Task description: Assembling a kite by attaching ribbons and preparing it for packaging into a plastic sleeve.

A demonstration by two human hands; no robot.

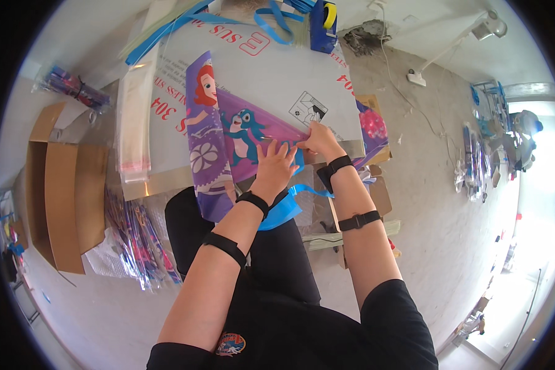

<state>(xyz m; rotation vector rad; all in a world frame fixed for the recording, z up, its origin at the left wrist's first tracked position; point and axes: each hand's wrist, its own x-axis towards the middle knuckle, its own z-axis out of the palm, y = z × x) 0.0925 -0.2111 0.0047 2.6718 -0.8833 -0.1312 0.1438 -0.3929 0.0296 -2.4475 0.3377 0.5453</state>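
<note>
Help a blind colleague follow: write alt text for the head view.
The person's left hand is spread over a purple cartoon sheet on a grey worktop; the right hand is at the sheet's edge. Beyond sits a blue tape dispenser; to the left, an open cardboard box.

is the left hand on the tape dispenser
No, the left hand is spread over the purple sheet, while the tape dispenser sits apart from it near the top of the view.

We see strong light bleaching the far right, faint glints along the worktop (157, 186), and curved, black-rimmed edges.
</note>
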